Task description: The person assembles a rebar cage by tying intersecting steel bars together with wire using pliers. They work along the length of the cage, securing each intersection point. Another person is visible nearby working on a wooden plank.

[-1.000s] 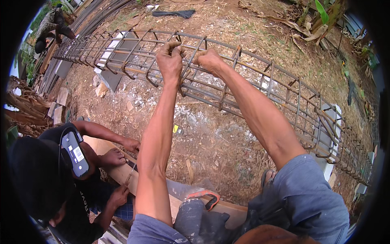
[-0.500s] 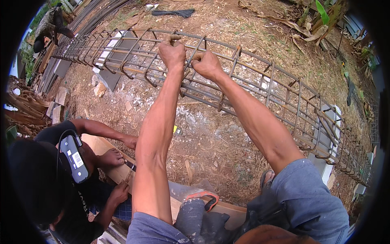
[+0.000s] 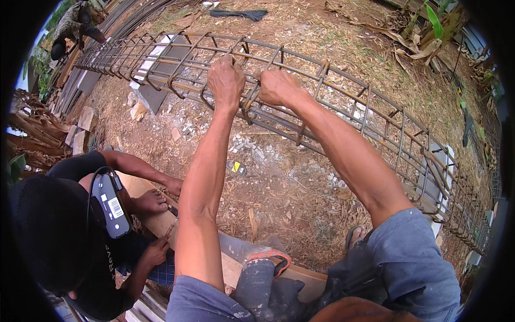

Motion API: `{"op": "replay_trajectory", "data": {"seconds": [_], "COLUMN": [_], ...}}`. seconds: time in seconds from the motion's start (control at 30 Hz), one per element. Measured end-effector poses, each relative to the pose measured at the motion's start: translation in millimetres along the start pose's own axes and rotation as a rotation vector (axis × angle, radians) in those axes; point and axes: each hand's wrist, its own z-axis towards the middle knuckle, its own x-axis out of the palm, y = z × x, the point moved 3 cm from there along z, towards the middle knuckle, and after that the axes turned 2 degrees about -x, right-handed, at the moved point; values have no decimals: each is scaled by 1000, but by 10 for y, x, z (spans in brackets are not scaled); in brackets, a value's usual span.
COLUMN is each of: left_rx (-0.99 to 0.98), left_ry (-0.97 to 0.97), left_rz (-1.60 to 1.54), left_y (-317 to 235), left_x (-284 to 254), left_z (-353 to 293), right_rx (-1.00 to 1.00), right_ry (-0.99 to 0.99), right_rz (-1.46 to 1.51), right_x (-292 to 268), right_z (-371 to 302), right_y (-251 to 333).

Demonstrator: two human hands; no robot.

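Note:
A long cage of rusty steel bars (image 3: 343, 80) with rectangular stirrups crosses the scene in front of me. My left hand (image 3: 226, 80) is closed at the cage's middle, its knuckles up near the upper bars. Close to its right, my right hand (image 3: 281, 87) is also closed, back of the hand up, beside a stirrup. What is pinched in the fingers of either hand is hidden or too thin to make out. Both forearms reach out over the ground, and the bars just below the hands stay visible.
Pale blocks (image 3: 435, 177) prop the cage. At left a co-worker in a black cap (image 3: 48, 231) sits by a wooden plank (image 3: 140, 185); another person (image 3: 72, 29) bends at far left. An orange-handled tool (image 3: 284, 260) lies by my leg. A yellow-and-black object (image 3: 236, 167) rests on the ground.
Both hands have turned so their backs face up more, and they sit slightly farther apart. The view has shifted a little. The far-left person has moved slightly.

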Motion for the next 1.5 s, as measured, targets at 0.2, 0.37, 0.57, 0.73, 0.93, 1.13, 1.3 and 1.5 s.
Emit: {"op": "replay_trajectory", "data": {"seconds": [0.2,0.37,0.57,0.73,0.93,1.13,1.3,1.5], "left_rx": [-103,-38,-157,152,732,374,59,-211], "left_ry": [768,1006,984,542,402,106,154,74], "left_rz": [178,96,13,26,360,189,-132,-321], "left_y": [108,40,168,-32,-245,-155,-215,-229], "left_x": [29,51,103,18,-147,-179,-84,60], "left_z": [-226,-180,-148,-240,-66,-62,-345,-504], "right_rx": [-54,-122,67,-72,52,21,123,273], "right_ry": [232,290,312,-16,-166,-312,-293,-111], "right_rz": [96,84,265,346,424,381,392,292], "right_x": [-83,-98,-3,126,-25,100,43,-190], "right_z": [304,329,331,201,-88,-54,-81,-128], "right_y": [-105,-163,-149,-351,-254,-327,-297,-403]}}
